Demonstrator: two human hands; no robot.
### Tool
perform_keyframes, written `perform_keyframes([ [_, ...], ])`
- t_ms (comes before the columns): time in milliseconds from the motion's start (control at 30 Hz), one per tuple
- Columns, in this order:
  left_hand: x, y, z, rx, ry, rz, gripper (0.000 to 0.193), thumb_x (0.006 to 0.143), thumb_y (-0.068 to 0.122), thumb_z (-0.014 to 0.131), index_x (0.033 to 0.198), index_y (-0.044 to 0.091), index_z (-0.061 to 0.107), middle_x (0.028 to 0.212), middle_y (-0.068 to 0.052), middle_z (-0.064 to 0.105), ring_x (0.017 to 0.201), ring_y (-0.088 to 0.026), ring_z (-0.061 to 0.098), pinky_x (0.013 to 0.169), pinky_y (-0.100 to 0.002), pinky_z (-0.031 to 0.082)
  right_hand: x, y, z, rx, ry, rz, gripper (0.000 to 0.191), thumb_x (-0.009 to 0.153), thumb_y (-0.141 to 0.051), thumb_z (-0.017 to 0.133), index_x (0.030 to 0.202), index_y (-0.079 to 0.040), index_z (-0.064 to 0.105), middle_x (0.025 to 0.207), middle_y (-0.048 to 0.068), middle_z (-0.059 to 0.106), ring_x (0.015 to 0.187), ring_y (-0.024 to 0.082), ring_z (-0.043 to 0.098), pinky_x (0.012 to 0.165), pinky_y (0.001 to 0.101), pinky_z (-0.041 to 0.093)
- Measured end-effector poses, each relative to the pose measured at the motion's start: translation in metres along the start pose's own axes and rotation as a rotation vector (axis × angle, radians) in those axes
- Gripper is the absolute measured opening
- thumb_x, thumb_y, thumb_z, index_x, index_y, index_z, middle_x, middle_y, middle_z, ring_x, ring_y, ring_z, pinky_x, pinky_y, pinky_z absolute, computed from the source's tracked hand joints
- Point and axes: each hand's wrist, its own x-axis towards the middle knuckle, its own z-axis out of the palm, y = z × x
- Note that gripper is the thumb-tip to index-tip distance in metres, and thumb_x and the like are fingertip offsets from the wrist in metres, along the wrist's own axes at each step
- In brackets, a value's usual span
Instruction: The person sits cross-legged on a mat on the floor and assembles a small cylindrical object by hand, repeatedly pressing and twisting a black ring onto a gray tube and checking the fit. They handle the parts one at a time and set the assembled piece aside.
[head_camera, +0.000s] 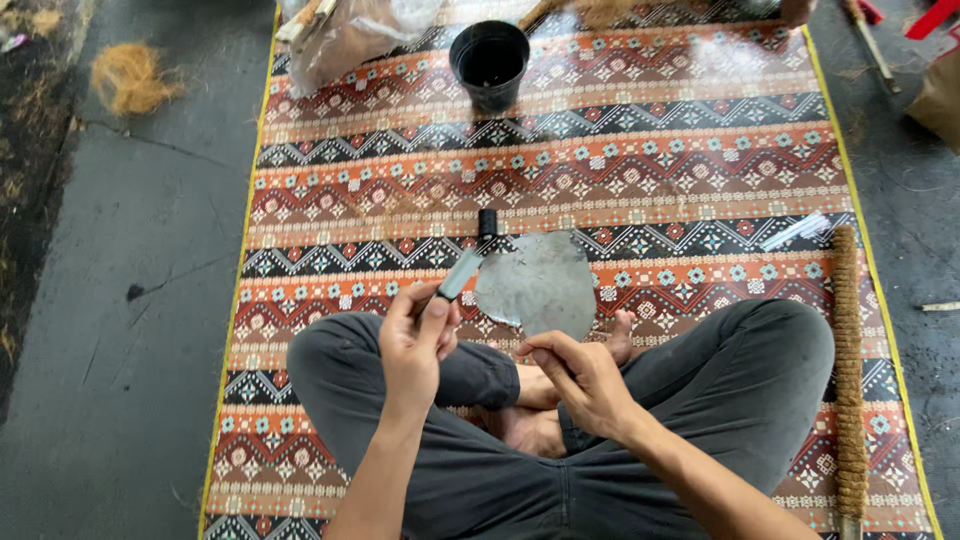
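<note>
- Far to the left of the fingers, a loose tuft of brown fibre (128, 77) lies on the grey concrete floor (120, 300).
- The left hand (415, 345) has its fingers (432, 318) closed around a flat grey tool (458, 275). The long axis of the tool goes diagonally, and its free end points up and to the right, away from the person.
- Just beyond the tool tip, a small black cylinder (488, 222) stands on the woven patterned mat (640, 150).
- Between both hands and a little ahead, a round, dull grey sheet (538, 285) lies flat on the mat.
- The right hand (585, 380) has its fingers curled together, pinched at the tips; I cannot tell what they hold.
- Far ahead stands a black plastic pot (490, 62).
- Far right of the fingers, a long rough fibre rope (850, 380) lies along the mat edge.
</note>
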Motion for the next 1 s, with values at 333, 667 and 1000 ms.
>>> perform_keyframes([
  [333, 0.009, 0.007, -0.001, 0.744, -0.173, 0.406, 0.027, 0.108, 0.013, 0.067, 0.127, 0.001, 0.052, 0.114, -0.014, 0.070, 0.106, -0.025, 0.073, 0.089, -0.035, 0.057, 0.011, -0.021, -0.032, -0.583, -0.166, -0.469, 0.026, 0.088, -0.002, 0.070, 0.114, -0.002, 0.068, 0.079, 0.009, 0.070, 0.067, 0.023, 0.069, 0.057, 0.0368, 0.052],
  [667, -0.006, 0.029, 0.016, 0.879, -0.653, 0.240, 0.024, 0.099, 0.004, 0.070, 0.115, 0.003, 0.053, 0.097, -0.016, 0.070, 0.091, -0.033, 0.073, 0.075, -0.039, 0.055, 0.045, -0.037, -0.080, -0.739, -0.252, -0.516, 0.018, 0.089, -0.004, 0.073, 0.104, -0.013, 0.074, 0.066, 0.006, 0.061, 0.057, 0.024, 0.061, 0.053, 0.0396, 0.045],
  [1000, -0.007, 0.029, 0.019, 0.797, -0.381, 0.025, 0.023, 0.100, 0.011, 0.071, 0.115, 0.004, 0.056, 0.094, -0.012, 0.068, 0.086, -0.016, 0.066, 0.073, -0.030, 0.053, 0.046, -0.011, -0.039, -0.474, -0.491, -0.334, 0.035, 0.074, -0.006, 0.077, 0.109, -0.011, 0.074, 0.085, 0.008, 0.075, 0.075, 0.029, 0.073, 0.063, 0.0399, 0.055],
])
